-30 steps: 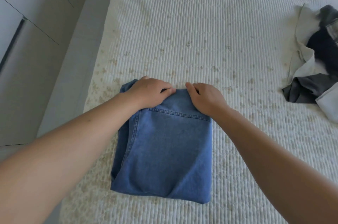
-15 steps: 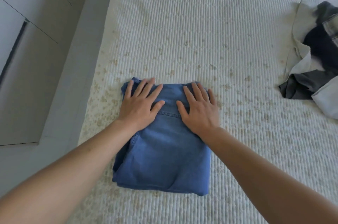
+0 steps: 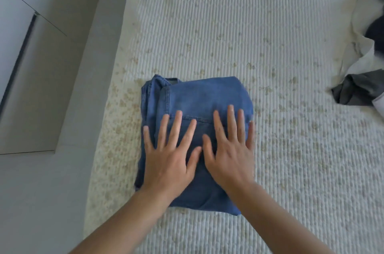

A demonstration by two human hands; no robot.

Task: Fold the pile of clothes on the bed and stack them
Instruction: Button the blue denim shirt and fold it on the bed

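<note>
Bed (image 3: 228, 15), one, with a white ribbed cover flecked with tan, fills most of the view. Floor (image 3: 41, 201), grey, runs along its left edge. Pile of unfolded clothes (image 3: 361, 87), one, lies at the bed's right edge, well apart from the jeans; dark grey, black and pale pieces show, their number not countable since the pile runs out of frame. Folded jeans (image 3: 199, 96), one pair, blue denim, lie flat near the bed's left edge as a rough rectangle, with seamed layers showing at the far left corner. Two hands rest on the jeans side by side: left hand (image 3: 169, 158) and right hand (image 3: 229, 154), both flat, palms down, fingers spread, grasping nothing, thumbs near each other at the middle
</note>
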